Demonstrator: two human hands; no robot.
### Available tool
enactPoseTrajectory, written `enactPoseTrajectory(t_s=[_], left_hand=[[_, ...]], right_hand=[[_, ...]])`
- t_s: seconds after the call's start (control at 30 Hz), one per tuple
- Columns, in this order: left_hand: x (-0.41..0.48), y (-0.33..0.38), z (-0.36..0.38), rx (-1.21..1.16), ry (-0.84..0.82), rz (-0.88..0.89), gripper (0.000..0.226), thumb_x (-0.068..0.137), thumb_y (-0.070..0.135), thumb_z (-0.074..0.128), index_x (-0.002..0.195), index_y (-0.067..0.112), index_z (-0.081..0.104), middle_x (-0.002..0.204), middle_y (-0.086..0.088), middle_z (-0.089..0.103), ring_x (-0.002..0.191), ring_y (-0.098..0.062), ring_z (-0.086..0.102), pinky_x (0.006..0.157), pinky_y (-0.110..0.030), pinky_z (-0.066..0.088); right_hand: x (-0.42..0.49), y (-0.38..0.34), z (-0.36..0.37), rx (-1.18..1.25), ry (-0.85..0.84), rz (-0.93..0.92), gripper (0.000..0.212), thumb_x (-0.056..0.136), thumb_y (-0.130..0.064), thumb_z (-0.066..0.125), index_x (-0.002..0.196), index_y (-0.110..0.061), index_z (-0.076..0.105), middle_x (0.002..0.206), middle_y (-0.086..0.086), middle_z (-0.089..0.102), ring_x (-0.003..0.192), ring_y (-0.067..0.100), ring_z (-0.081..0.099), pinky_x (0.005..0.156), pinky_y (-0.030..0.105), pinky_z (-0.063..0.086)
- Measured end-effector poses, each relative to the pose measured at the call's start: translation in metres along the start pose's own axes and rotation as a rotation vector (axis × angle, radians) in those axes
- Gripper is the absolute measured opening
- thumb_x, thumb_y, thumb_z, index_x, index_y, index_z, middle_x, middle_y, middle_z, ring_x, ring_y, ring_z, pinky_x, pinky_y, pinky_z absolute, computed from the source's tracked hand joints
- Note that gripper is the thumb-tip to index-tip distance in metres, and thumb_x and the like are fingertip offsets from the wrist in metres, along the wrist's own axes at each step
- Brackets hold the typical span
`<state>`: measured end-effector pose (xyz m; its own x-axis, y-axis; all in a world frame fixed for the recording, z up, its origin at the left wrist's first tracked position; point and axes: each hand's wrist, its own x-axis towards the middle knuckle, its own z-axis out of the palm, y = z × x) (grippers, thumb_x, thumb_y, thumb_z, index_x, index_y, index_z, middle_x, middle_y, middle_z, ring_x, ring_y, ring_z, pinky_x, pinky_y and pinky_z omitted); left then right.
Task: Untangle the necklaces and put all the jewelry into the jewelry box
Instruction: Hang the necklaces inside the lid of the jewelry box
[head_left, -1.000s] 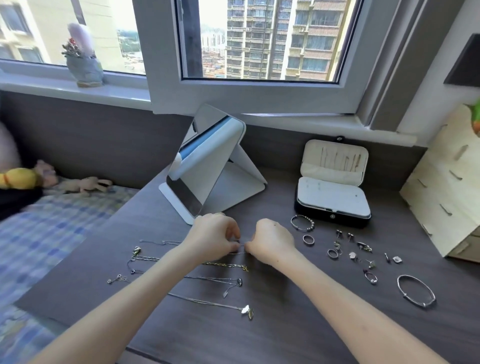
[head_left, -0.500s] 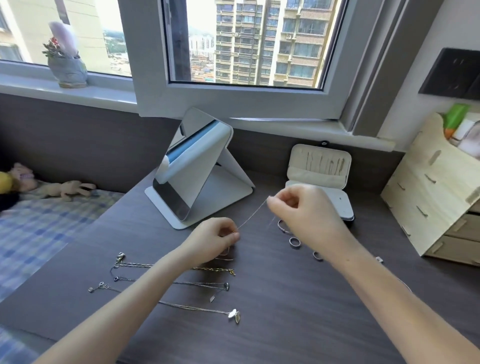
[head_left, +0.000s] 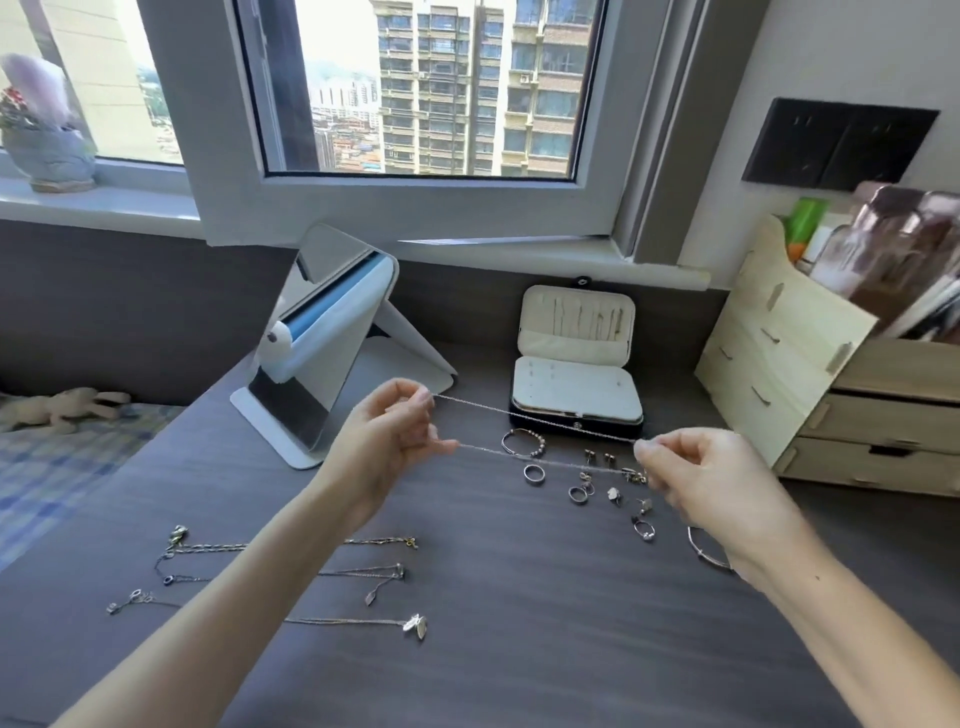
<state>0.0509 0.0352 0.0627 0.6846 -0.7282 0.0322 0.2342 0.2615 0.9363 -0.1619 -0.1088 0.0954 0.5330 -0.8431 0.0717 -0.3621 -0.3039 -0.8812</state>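
Observation:
A thin silver necklace (head_left: 535, 422) is stretched in two strands above the desk between my hands. My left hand (head_left: 392, 436) pinches its left end and my right hand (head_left: 696, 478) pinches its right end. Behind the chain the jewelry box (head_left: 574, 384) stands open with its cream lid up. Three more necklaces (head_left: 358, 574) lie in rows on the dark desk under my left forearm. A beaded bracelet (head_left: 522, 444), rings (head_left: 534, 474) and several earrings (head_left: 615, 493) are scattered in front of the box. A bangle (head_left: 706, 553) is partly hidden by my right wrist.
A white folding mirror (head_left: 317, 374) stands at the back left of the desk (head_left: 519, 649). A wooden drawer organiser (head_left: 810, 395) fills the right side. A bed with a checked cover (head_left: 57, 457) lies to the left.
Both hands have lifted the necklace off the desk and moved apart, so the chain is now drawn out between them. The camera has tilted up and to the right.

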Motion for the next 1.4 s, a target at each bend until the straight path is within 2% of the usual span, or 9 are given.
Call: enactPoseTrajectory(t_s=[0.1,0.3,0.5,0.6,0.77,1.03,1.17,1.27,1.4], left_hand=[[0.001,0.009,0.011,0.319,-0.039,0.132,0.013,0.090,0.009,0.060,0.078,0.010,0.063,0.059,-0.001,0.045,0.053,-0.015,0.044,0.053,-0.024,0.050],[0.003,0.025,0.050,1.051,-0.243,0.414,0.008,0.083,0.022,0.071,0.074,0.023,0.071,0.060,0.008,0.059,0.050,-0.009,0.049,0.055,-0.022,0.042],[-0.003,0.032,0.086,1.339,-0.385,0.506,0.010,0.085,0.023,0.065,0.083,0.023,0.075,0.062,0.018,0.056,0.057,0.010,0.050,0.055,-0.004,0.032],[-0.004,0.037,0.097,1.386,-0.439,0.508,0.011,0.085,0.022,0.063,0.084,0.021,0.074,0.059,0.022,0.051,0.056,0.009,0.049,0.056,-0.002,0.032],[-0.005,0.051,0.115,1.424,-0.486,0.491,0.015,0.090,0.035,0.057,0.082,0.023,0.060,0.058,0.010,0.051,0.052,-0.004,0.047,0.052,-0.023,0.037],[-0.004,0.081,0.143,1.585,-0.437,0.660,0.049,0.093,0.057,0.023,0.088,0.015,0.046,0.063,0.004,0.047,0.057,-0.009,0.043,0.052,-0.030,0.030],[0.005,0.094,0.149,1.721,-0.406,0.687,0.059,0.090,0.062,0.019,0.101,0.013,0.049,0.070,-0.003,0.052,0.069,-0.025,0.051,0.058,-0.034,0.037],[0.012,0.101,0.150,1.768,-0.384,0.749,0.063,0.089,0.063,0.019,0.108,0.012,0.049,0.080,-0.007,0.059,0.076,-0.027,0.054,0.065,-0.036,0.043],[0.025,0.109,0.148,1.844,-0.359,0.776,0.064,0.086,0.066,0.017,0.104,0.012,0.048,0.065,0.000,0.047,0.064,-0.022,0.048,0.051,-0.032,0.034]], right_hand=[[-0.013,0.023,0.003,-0.174,-0.067,0.090,0.029,0.086,-0.019,0.059,0.061,-0.004,0.059,0.053,-0.003,0.056,0.041,0.009,0.037,0.047,0.020,0.030],[-0.029,0.049,0.023,-0.552,-0.220,0.114,0.029,0.084,-0.029,0.055,0.070,-0.004,0.060,0.073,0.009,0.068,0.061,0.016,0.054,0.059,0.027,0.045],[-0.031,0.032,0.017,-0.790,-0.225,-0.071,0.026,0.088,-0.047,0.054,0.092,-0.022,0.061,0.092,-0.011,0.060,0.096,0.013,0.057,0.075,0.026,0.040],[-0.021,0.016,0.010,-0.482,-0.160,-0.173,0.017,0.086,-0.038,0.062,0.099,-0.027,0.060,0.093,-0.013,0.063,0.089,0.008,0.058,0.077,0.023,0.042],[-0.005,-0.026,-0.001,0.172,-0.446,-0.114,0.014,0.086,-0.010,0.065,0.094,-0.020,0.071,0.092,-0.005,0.074,0.092,0.009,0.067,0.086,0.022,0.048],[0.023,-0.066,-0.008,0.198,-0.462,-0.138,0.016,0.085,0.001,0.055,0.072,-0.007,0.055,0.058,0.005,0.047,0.052,0.015,0.047,0.057,0.028,0.047],[0.036,-0.075,-0.008,0.129,-0.389,-0.269,0.007,0.085,-0.004,0.053,0.087,-0.003,0.060,0.078,0.005,0.061,0.076,0.009,0.058,0.076,0.027,0.050],[0.042,-0.083,-0.004,0.295,-0.474,-0.257,0.014,0.090,0.004,0.046,0.095,0.007,0.059,0.107,0.030,0.060,0.102,0.031,0.063,0.094,0.044,0.051],[0.056,-0.095,0.004,0.326,-0.517,-0.221,0.021,0.093,0.004,0.042,0.084,-0.002,0.061,0.083,0.023,0.062,0.074,0.026,0.063,0.082,0.040,0.056]])
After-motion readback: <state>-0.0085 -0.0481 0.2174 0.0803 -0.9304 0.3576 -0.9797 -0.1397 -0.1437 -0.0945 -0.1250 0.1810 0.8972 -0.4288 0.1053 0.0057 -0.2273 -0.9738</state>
